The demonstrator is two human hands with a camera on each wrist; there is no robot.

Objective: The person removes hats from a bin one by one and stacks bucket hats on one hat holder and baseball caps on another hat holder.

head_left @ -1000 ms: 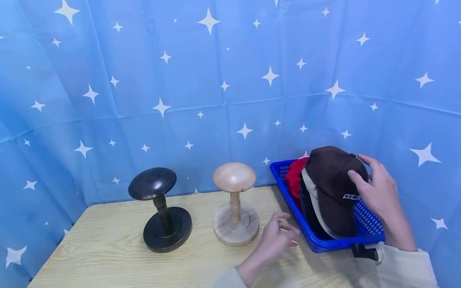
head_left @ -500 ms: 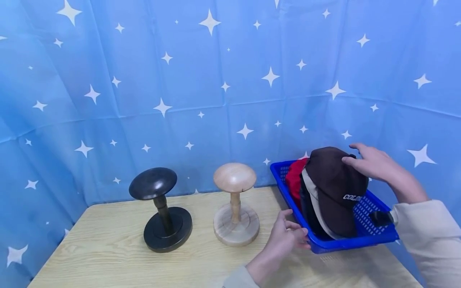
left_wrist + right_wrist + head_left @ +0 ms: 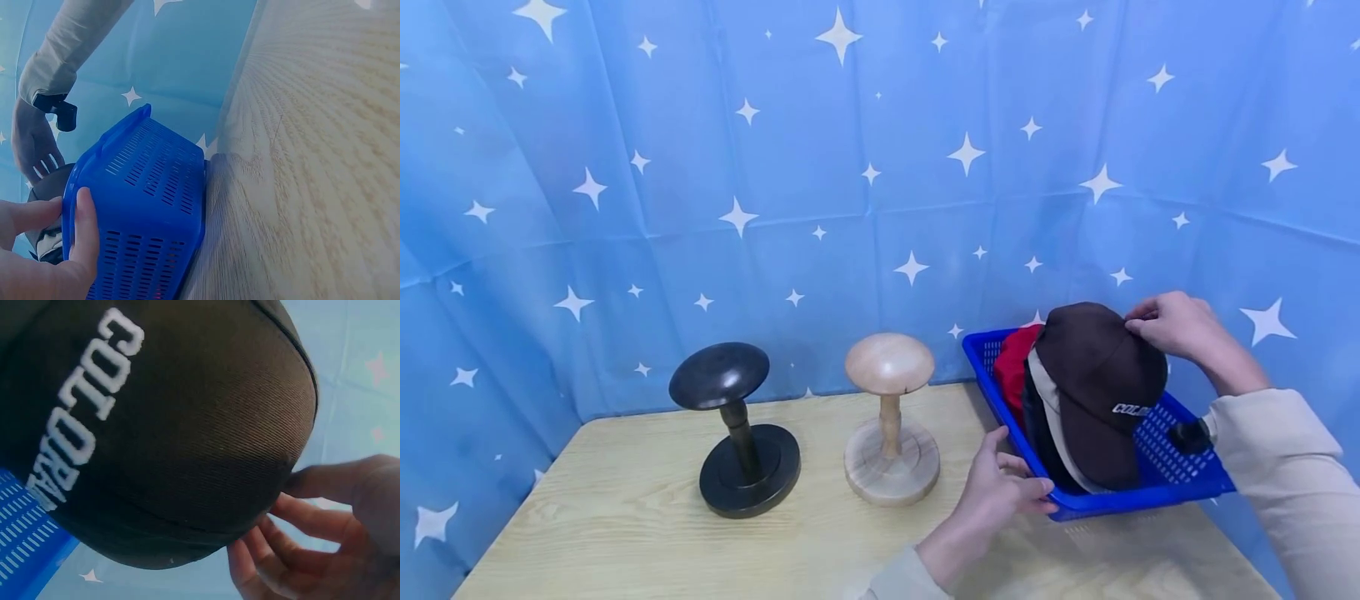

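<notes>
A dark brown baseball cap with white lettering on its front leans at the front of a row of caps in the blue plastic basket. At its crown, my right hand pinches the fabric near the top between thumb and fingers; the right wrist view shows the fingertips against the cap. My left hand grips the basket's near left corner, and in the left wrist view its thumb and a finger straddle the rim. Behind the brown cap, a beige edge, a dark cap and a red cap show partly.
Left of the basket stands a pale wooden hat stand with a round base. Farther left is a black hat stand. Both are on a light wooden table, with a blue star-patterned curtain behind and at the sides.
My left hand has moved right from the table onto the basket's rim. My right hand has shifted up to the crown's top, its fingers drawing together on the brown cap.
</notes>
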